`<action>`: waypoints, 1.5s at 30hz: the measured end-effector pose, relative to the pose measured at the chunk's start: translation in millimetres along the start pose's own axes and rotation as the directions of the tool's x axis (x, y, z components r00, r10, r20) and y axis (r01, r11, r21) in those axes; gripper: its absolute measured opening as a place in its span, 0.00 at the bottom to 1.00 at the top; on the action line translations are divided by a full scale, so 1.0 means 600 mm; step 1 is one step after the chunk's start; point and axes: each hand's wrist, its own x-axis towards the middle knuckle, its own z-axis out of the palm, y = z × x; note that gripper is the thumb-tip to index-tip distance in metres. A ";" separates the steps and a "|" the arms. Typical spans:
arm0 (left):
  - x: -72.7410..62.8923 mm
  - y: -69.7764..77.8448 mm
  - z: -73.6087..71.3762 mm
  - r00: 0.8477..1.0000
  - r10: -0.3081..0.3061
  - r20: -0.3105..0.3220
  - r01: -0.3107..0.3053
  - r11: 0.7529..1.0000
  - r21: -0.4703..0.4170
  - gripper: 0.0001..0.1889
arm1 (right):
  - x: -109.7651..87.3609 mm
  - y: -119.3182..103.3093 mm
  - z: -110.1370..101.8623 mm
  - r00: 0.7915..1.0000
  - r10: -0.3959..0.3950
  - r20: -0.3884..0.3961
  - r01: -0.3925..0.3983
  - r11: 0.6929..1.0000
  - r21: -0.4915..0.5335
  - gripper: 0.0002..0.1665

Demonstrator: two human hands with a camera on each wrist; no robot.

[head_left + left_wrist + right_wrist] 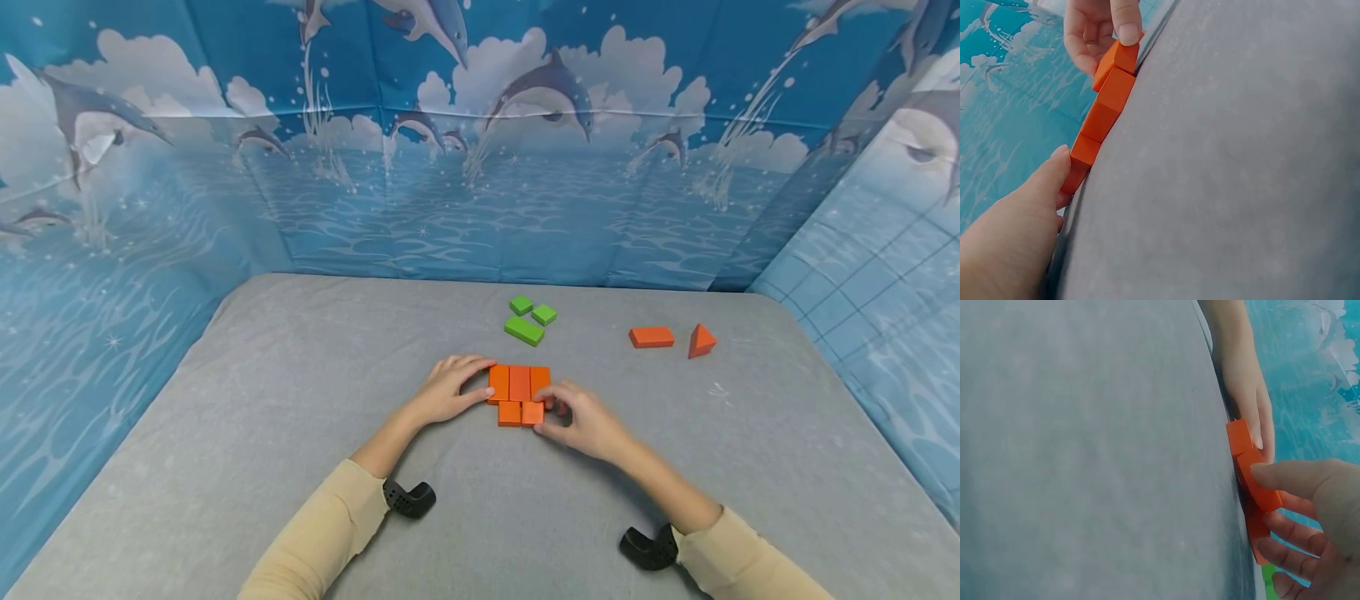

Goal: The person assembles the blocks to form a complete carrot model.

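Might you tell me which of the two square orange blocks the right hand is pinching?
The right square block in the head view: the right hand pinches it, while no fingers touch the left square block.

Head cam: right hand (588, 421) hides part of the far row's rightmost orange block (539, 379); both sleeves (322, 533) run off the bottom edge, upper dolphins (435, 23) clipped at top. White mark (718, 390) too small to read. Left wrist: left hand (1007, 244) cropped at left, surface (1222, 175) blurred. Right wrist: green block (1268, 578) mostly hidden, can't tell which.
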 end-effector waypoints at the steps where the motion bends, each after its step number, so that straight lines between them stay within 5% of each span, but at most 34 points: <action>1: 0.000 0.000 0.000 1.000 0.003 -0.001 -0.003 1.000 -0.003 0.26 | 0.000 0.000 0.001 1.000 -0.001 0.000 0.001 1.000 -0.010 0.18; 21: 0.001 -0.003 0.002 1.000 0.008 -0.003 -0.008 1.000 0.009 0.26 | 0.000 0.000 0.011 0.999 -0.011 -0.037 0.008 0.997 -0.074 0.17; 32: 0.001 -0.003 0.002 1.000 0.007 0.001 -0.007 1.000 0.018 0.26 | 0.002 0.003 0.009 0.998 -0.044 -0.053 0.043 0.999 -0.021 0.19; 38: 0.001 -0.004 0.002 1.000 0.015 0.001 -0.015 1.000 0.008 0.26 | 0.010 0.030 -0.030 0.986 -0.059 -0.153 0.070 0.995 0.066 0.18; 45: 0.001 -0.004 0.002 1.000 0.015 0.002 -0.015 1.000 0.011 0.26 | 0.010 0.117 -0.102 0.950 0.062 -0.307 -0.050 0.998 0.044 0.20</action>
